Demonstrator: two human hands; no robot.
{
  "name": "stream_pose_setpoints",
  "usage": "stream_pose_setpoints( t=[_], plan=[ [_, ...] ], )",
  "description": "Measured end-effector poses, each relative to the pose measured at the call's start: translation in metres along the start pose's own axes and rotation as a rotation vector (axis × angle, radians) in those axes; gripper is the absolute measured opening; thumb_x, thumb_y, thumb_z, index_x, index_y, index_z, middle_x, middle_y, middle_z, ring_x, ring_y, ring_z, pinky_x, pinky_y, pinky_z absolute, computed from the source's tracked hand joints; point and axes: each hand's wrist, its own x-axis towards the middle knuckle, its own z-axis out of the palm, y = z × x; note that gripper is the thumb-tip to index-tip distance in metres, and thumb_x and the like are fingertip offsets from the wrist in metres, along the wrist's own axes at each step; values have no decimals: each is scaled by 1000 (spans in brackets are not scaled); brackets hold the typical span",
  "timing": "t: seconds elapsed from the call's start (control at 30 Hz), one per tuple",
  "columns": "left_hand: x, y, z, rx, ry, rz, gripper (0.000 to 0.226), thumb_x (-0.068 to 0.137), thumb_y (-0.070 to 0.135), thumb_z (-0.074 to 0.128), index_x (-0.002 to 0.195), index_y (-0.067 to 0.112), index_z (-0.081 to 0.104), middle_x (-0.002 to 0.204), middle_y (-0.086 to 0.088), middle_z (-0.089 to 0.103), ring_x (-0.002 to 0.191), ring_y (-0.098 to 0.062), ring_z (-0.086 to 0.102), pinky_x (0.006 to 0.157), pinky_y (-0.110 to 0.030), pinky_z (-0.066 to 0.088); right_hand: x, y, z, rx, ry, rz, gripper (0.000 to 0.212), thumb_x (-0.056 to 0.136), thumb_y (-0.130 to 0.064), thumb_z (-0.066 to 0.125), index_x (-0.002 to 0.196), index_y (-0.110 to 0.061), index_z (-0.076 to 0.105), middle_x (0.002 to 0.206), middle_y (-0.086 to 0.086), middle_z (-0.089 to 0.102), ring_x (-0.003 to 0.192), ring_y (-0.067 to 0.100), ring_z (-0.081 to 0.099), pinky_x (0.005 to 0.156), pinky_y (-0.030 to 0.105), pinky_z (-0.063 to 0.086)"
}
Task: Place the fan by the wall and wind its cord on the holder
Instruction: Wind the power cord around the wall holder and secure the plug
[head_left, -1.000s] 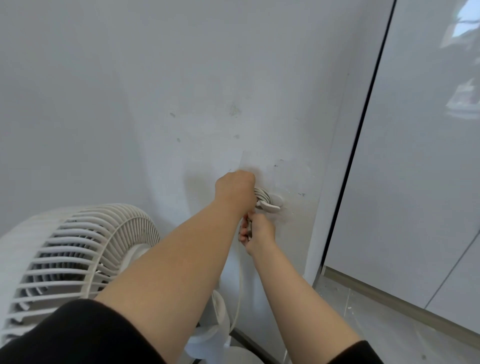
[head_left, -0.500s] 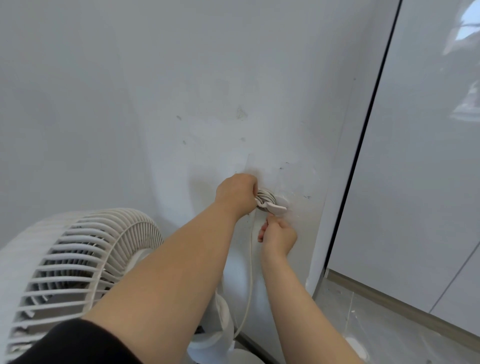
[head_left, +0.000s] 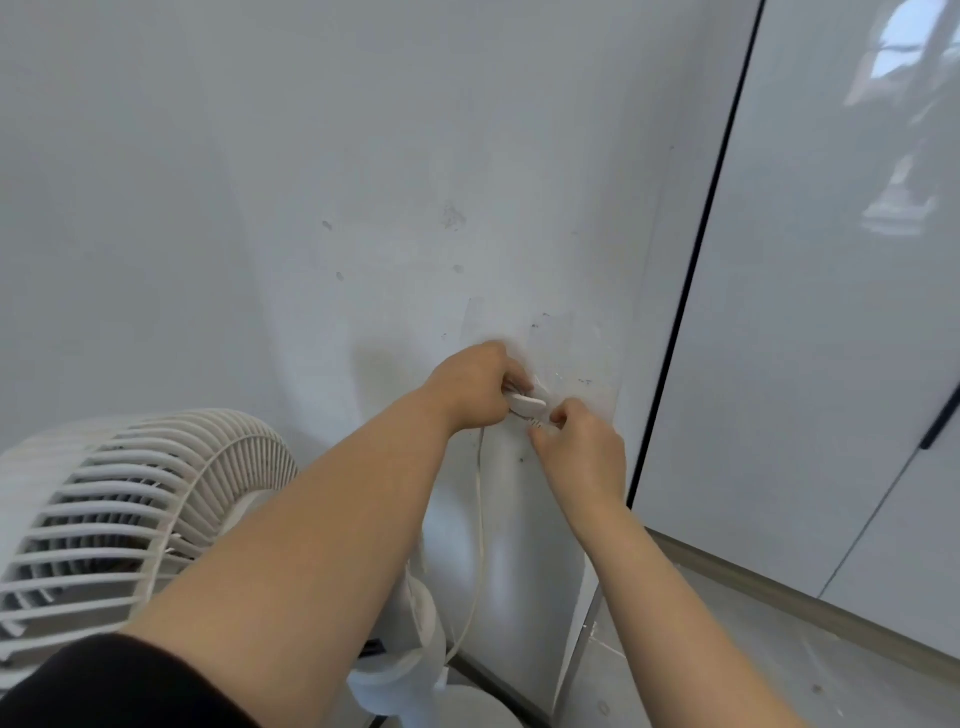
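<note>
Cord, thin white fan flex (head_left: 480, 519), ends at the fingers. R hand (head_left: 582, 447): fingertips pinched together on its tail end, just below-right of the small white plastic wall holder (head_left: 527, 402). Whether that bit is the plug or plain cord I can't tell, too small. L hand (head_left: 470, 382): fingers curled round the holder's left side, prob. pinning the wound turns so they don't spring off while R tucks the end in. Coil itself is mostly hidden under L knuckles.

Holder is the only thing here that holds anything. It carries the wound cord, nothing else visible on it. It sits on the pale grey scuffed wall (head_left: 311, 208) near the wall's right edge, close to the dark seam w/ the glossy white cabinet door (head_left: 831, 312).

From the holder one slack run of cord drops down the wall to the white round-grilled pedestal fan (head_left: 130, 499). Fan stands at the wall's foot, lower left, just beside the wall. So fan looks placed and winding looks nearly done; only the tail end needs securing. Black sleeve (head_left: 104, 686) covers the L upper arm.
</note>
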Motion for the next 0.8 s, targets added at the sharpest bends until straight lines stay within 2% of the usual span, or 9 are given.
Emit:
stream_pose_setpoints(
  t=[0.13, 0.23, 0.4, 0.5, 0.6, 0.7, 0.77, 0.8],
  plan=[
    [-6, 1, -4, -83, -42, -26, 35, 85, 2, 50, 107, 19, 71, 93, 4, 41, 86, -14, 45, 78, -24, 41, 1, 1, -6, 17, -13, -71, 17, 85, -25, 64, 95, -14, 55, 84, -5, 56, 79, 19, 54, 70, 33, 46],
    [-9, 5, -8, -190, -27, -77, 32, 83, -2, 48, 99, 9, 73, 90, 5, 43, 87, -13, 47, 77, -22, 40, 1, 2, -7, -33, -18, -157, 9, 88, -13, 57, 96, -8, 58, 94, 4, 58, 84, 23, 54, 71, 35, 45],
    [-10, 9, -11, -250, -19, -117, 30, 80, -4, 49, 90, 7, 75, 82, 8, 48, 87, -14, 49, 76, -23, 40, 5, 0, -11, -204, 121, -336, 6, 82, 4, 55, 85, 0, 59, 95, 12, 49, 61, 31, 49, 51, 37, 41],
    [-9, 6, -10, -244, -30, -109, 37, 79, -7, 46, 94, 9, 76, 78, 13, 46, 87, -14, 49, 76, -21, 39, 16, -9, -17, -291, 167, -384, 13, 77, 8, 55, 86, 1, 59, 93, 13, 53, 61, 30, 45, 51, 32, 31],
    [-9, 3, -10, -285, -15, -128, 39, 80, -7, 45, 99, 10, 75, 87, 10, 55, 92, -13, 53, 78, -20, 41, 28, -20, -21, -277, 200, -510, 17, 68, 13, 60, 79, 1, 59, 83, 14, 56, 59, 34, 52, 44, 34, 34],
    [-9, -1, -13, -324, 142, -191, 37, 76, -8, 44, 90, 9, 73, 96, -4, 68, 96, -20, 61, 82, -28, 49, 40, -29, -24, -365, 184, -683, 34, 49, 19, 67, 75, -1, 58, 71, 11, 57, 54, 31, 52, 38, 31, 39],
    [-8, -4, -16, -266, 227, -262, 36, 79, -4, 45, 101, 11, 69, 111, -6, 65, 106, -22, 58, 87, -30, 47, 45, -38, -26, -418, 130, -754, 39, 45, 21, 66, 76, -2, 57, 67, 10, 55, 53, 30, 51, 37, 29, 38],
    [-8, -6, -15, -221, 214, -311, 35, 82, -1, 47, 110, 11, 66, 119, -6, 61, 111, -23, 56, 90, -30, 45, 48, -40, -27, -438, 110, -786, 40, 44, 21, 66, 75, -2, 57, 65, 10, 54, 52, 28, 50, 37, 27, 35]
  ],
)
